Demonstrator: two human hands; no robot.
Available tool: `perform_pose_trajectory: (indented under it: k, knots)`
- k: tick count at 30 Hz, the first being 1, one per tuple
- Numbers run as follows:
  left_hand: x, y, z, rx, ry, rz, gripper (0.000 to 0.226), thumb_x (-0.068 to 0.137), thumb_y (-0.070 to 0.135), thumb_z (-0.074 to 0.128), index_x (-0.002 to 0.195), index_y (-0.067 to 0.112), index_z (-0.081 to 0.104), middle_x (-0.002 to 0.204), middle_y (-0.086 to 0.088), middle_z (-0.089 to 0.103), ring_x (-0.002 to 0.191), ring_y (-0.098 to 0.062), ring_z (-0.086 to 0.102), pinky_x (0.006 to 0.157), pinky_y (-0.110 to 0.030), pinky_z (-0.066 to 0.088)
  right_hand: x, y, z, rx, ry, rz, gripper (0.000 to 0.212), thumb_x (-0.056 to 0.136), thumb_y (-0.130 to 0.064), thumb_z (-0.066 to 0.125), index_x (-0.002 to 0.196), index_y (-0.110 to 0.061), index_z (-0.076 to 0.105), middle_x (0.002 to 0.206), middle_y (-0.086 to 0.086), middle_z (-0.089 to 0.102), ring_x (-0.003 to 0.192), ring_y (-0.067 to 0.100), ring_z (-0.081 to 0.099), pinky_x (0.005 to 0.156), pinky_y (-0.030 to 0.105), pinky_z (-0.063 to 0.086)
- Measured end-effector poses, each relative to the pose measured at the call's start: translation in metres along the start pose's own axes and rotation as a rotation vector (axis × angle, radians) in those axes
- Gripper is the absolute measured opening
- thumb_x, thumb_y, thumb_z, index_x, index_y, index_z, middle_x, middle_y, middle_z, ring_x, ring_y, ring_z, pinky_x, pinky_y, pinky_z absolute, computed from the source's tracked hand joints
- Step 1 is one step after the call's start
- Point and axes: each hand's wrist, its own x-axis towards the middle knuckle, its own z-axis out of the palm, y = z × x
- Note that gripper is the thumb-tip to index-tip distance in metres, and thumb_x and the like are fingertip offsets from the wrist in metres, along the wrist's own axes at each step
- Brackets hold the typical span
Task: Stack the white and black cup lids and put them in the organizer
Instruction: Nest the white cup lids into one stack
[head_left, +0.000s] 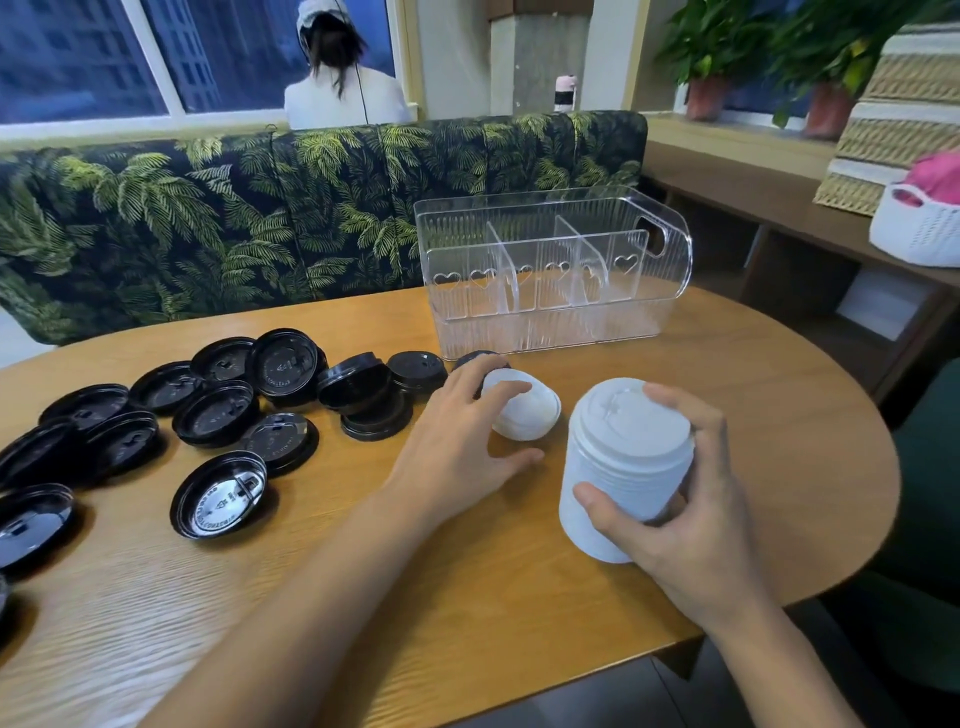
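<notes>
Right hand (691, 525) wraps the white lid stack (623, 467), thumb in front, fingers behind. Left hand (452, 447) is spread, fingertips on a loose white lid (530, 415), not closed round it. Lids prob. light, thin, slick; the stack could shear, so grip its sides. Black lids (218, 415) lie scattered at left, organizer (550, 270) behind.

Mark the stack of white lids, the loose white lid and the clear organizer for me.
stack of white lids (615, 467): head view, on the ribbed side of the stack.
loose white lid (535, 415): head view, on its top face.
clear organizer (545, 322): head view, on the front wall.
</notes>
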Motion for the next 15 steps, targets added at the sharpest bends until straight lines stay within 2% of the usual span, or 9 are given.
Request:
perform_pose_trajectory:
  k: [2, 4, 9, 12, 15]
  knots:
    - [0.011, 0.003, 0.004, 0.034, -0.043, 0.003, 0.072, 0.085, 0.055, 0.08, 0.147, 0.029, 0.056, 0.164, 0.001, 0.036, 0.154, -0.024, 0.031, 0.119, -0.047, 0.036, 0.0, 0.001, 0.0, -0.008, 0.002, -0.008, 0.085, 0.067, -0.044, 0.088, 0.137, -0.045, 0.04, 0.135, -0.032, 0.052, 0.126, 0.002, 0.054, 0.095, 0.013, 0.048]
    - [0.019, 0.006, 0.009, 0.068, -0.087, -0.002, 0.07, 0.088, 0.057, 0.076, 0.15, 0.033, 0.054, 0.167, 0.001, 0.033, 0.157, -0.025, 0.027, 0.121, -0.048, 0.032, 0.001, 0.002, 0.0, -0.016, 0.001, -0.018, 0.086, 0.067, -0.038, 0.09, 0.138, -0.038, 0.041, 0.136, -0.033, 0.051, 0.126, -0.002, 0.053, 0.095, 0.007, 0.044]
    - [0.022, 0.002, 0.018, 0.057, -0.105, -0.024, 0.051, 0.098, 0.05, 0.067, 0.146, 0.037, 0.06, 0.163, 0.002, 0.042, 0.152, -0.023, 0.031, 0.12, -0.042, 0.036, 0.002, 0.001, -0.001, 0.003, -0.001, -0.032, 0.082, 0.069, -0.048, 0.083, 0.139, -0.039, 0.04, 0.136, -0.033, 0.05, 0.128, 0.002, 0.053, 0.096, 0.01, 0.046]
    - [0.016, 0.0, 0.017, 0.05, -0.091, -0.05, 0.047, 0.098, 0.05, 0.067, 0.144, 0.039, 0.062, 0.16, 0.005, 0.044, 0.15, -0.018, 0.033, 0.116, -0.037, 0.041, 0.001, 0.001, -0.001, 0.003, 0.0, -0.022, 0.082, 0.069, -0.049, 0.083, 0.139, -0.042, 0.039, 0.137, -0.031, 0.05, 0.129, 0.004, 0.053, 0.097, 0.013, 0.047]
    - [0.007, -0.002, 0.009, 0.064, -0.095, -0.068, 0.046, 0.098, 0.049, 0.067, 0.143, 0.038, 0.064, 0.161, 0.006, 0.044, 0.15, -0.016, 0.032, 0.115, -0.037, 0.041, 0.001, 0.0, -0.001, 0.007, 0.0, -0.016, 0.081, 0.069, -0.05, 0.082, 0.138, -0.041, 0.04, 0.136, -0.031, 0.05, 0.127, 0.002, 0.053, 0.095, 0.01, 0.045]
